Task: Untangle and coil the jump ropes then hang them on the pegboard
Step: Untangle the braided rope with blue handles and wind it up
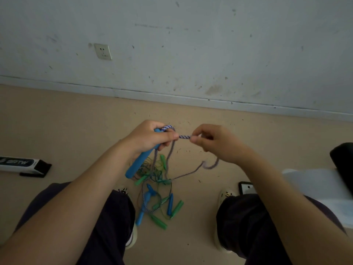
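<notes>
My left hand (150,137) grips a blue jump-rope handle (138,164) that points down and left, with a loop of the blue-and-white braided rope (184,136) at its top. A short taut stretch of that rope runs to my right hand (214,144), which pinches it between thumb and fingers. The rest of the rope hangs down blurred to the floor. Below, between my legs, lies a tangled pile of jump ropes (158,197) with blue and green handles. No pegboard is in view.
A tan floor meets a scuffed white wall with a socket (103,51). A white and black box (23,165) lies at the left. A phone (247,188) lies by my right foot, near a white cloth (317,188) and a black object (343,161).
</notes>
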### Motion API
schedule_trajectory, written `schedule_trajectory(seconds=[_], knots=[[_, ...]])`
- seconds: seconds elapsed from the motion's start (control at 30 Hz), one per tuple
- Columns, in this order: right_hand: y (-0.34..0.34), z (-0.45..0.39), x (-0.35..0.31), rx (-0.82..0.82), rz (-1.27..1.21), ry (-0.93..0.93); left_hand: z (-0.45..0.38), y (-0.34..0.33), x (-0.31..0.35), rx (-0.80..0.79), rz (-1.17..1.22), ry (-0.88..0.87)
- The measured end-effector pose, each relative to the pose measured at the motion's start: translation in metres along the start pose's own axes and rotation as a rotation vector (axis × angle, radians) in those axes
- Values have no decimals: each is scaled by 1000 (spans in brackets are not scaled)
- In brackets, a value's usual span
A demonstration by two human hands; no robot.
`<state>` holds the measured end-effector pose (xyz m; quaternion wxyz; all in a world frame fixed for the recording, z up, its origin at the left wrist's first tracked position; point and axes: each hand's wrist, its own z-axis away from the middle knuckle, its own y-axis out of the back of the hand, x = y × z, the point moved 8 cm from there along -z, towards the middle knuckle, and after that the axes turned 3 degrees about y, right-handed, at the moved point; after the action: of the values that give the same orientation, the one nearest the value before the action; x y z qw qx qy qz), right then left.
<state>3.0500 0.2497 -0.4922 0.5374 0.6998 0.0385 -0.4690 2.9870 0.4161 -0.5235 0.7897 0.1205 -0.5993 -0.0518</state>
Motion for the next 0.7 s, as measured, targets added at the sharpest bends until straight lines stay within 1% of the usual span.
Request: schedule_trajectory(seconds=[0.13,0.2,0.3,0.43,0.5,0.6,0.7], knots=[[-30,-6,-13,-86,-23,39,-1,-21,2,-75,-9,0],[-27,-7,-14,-78,-33,52,-1,-18,5,-77,-6,-6],[3,-4,-5,33,-45,36,-1,0,7,-19,-20,-8],[53,4,22,296,-140,-43,1,20,5,58,-10,5],[59,6,28,345,-160,-88,3,18,4,53,-8,9],[41,4,14,276,-276,-43,4,6,6,21,-1,3],[15,1,-6,140,-257,21,4,-5,10,-5,52,-22]])
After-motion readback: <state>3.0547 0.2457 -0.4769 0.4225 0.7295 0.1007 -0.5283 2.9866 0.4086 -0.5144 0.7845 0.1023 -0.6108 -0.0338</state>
